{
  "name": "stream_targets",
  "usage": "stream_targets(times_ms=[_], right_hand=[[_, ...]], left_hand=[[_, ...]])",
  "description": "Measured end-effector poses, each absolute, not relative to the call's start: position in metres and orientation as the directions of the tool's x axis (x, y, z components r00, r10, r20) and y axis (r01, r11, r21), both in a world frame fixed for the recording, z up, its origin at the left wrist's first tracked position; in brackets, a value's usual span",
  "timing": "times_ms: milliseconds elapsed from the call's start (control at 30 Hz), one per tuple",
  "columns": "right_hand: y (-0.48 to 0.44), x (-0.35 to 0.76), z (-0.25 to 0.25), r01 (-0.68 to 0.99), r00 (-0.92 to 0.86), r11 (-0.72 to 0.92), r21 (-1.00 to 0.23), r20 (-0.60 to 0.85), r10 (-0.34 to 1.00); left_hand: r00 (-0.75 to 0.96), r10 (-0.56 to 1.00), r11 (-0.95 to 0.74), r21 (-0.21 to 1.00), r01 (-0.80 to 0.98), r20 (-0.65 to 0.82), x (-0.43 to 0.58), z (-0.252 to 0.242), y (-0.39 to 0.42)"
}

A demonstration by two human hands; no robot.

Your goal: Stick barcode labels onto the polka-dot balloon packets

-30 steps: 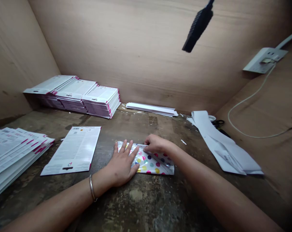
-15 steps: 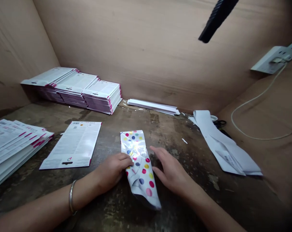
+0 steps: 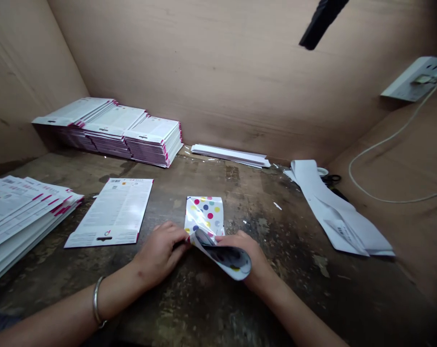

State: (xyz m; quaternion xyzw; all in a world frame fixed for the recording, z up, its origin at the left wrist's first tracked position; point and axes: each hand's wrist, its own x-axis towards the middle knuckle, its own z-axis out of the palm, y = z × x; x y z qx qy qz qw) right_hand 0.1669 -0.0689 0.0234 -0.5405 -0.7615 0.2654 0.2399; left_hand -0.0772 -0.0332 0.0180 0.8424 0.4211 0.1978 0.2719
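A glossy white sheet (image 3: 204, 212) with coloured polka dots lies in front of me, its far part flat on the table. Its near part is lifted and curls over in a loop, showing a greyish inner side. My left hand (image 3: 159, 251) has its thumb and fingers closed on the left edge at the fold. On the opposite side, my right hand (image 3: 255, 256) grips the right edge by the curled part, which hides some of its fingers. To the left of the sheet lies a single white printed packet (image 3: 112, 212) with a hang hole.
Stacked printed packets (image 3: 153, 140) stand against the back wall, and more packets (image 3: 19, 212) fan out at the left. White strips (image 3: 231, 155) lie at the back. On the right are a long folded white paper (image 3: 323, 207), scissors (image 3: 333, 179) and a cable (image 3: 364, 149).
The near part of the polka-dot sheet has been lifted and curled back. My right hand has moved in from beside it and closed on its right edge. My left hand has shifted to the left edge.
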Motion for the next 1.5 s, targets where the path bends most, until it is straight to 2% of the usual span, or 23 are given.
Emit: stream_targets(times_ms=[133, 267, 400, 500, 567, 833, 1033, 1100, 1167, 1233, 1300, 1400, 1500], right_hand=[[-0.060, 0.169, 0.029, 0.659, -0.292, 0.169, -0.733, -0.042, 0.955], [-0.053, 0.168, 0.028, 0.639, -0.254, 0.136, -0.757, -0.040, 0.967], [-0.045, 0.163, 0.025, 0.664, -0.165, 0.094, -0.742, -0.023, 0.986], [-0.038, 0.159, 0.021, 0.710, -0.043, 0.014, -0.704, -0.024, 0.999], [-0.036, 0.155, 0.020, 0.744, 0.029, -0.039, -0.667, -0.027, 0.999], [-0.041, 0.144, 0.025, 0.856, 0.066, -0.066, -0.512, -0.017, 0.998], [-0.054, 0.137, 0.023, 0.913, 0.026, -0.006, -0.408, 0.042, 0.999], [-0.060, 0.137, 0.022, 0.942, -0.025, 0.059, -0.329, 0.106, 0.994], [-0.065, 0.140, 0.023, 0.954, -0.144, 0.175, -0.245, 0.138, 0.980], [-0.069, 0.146, 0.026, 0.936, -0.261, 0.278, -0.214, 0.106, 0.959], [-0.068, 0.153, 0.028, 0.918, -0.311, 0.315, -0.241, 0.057, 0.949], [-0.062, 0.159, 0.028, 0.904, -0.334, 0.338, -0.261, 0.059, 0.941], [-0.051, 0.159, 0.023, 0.883, -0.303, 0.337, -0.327, 0.153, 0.941]], left_hand=[[0.507, 0.858, -0.438, 0.633, 0.638, 0.082, -0.074, 0.021, -0.033], [0.512, 0.856, -0.434, 0.637, 0.637, 0.071, -0.075, 0.020, -0.033], [0.409, 0.909, -0.360, 0.657, 0.663, 0.085, -0.072, 0.014, -0.033], [0.306, 0.947, -0.286, 0.699, 0.655, 0.100, -0.067, 0.009, -0.032], [0.288, 0.951, -0.283, 0.684, 0.672, 0.111, -0.064, 0.010, -0.032], [0.413, 0.907, -0.396, 0.509, 0.764, 0.086, -0.062, 0.017, -0.028], [0.523, 0.853, -0.503, 0.264, 0.823, -0.004, -0.053, 0.026, -0.021], [0.559, 0.828, -0.558, 0.170, 0.812, 0.046, -0.052, 0.025, -0.020], [0.664, 0.738, -0.675, 0.119, 0.728, 0.120, -0.054, 0.021, -0.017], [0.775, 0.617, -0.787, 0.142, 0.601, 0.138, -0.059, 0.017, -0.014], [0.826, 0.553, -0.826, 0.206, 0.525, 0.110, -0.063, 0.016, -0.011], [0.828, 0.550, -0.818, 0.273, 0.506, 0.110, -0.064, 0.021, -0.009], [0.800, 0.583, -0.788, 0.338, 0.514, 0.142, -0.054, 0.027, -0.009]])
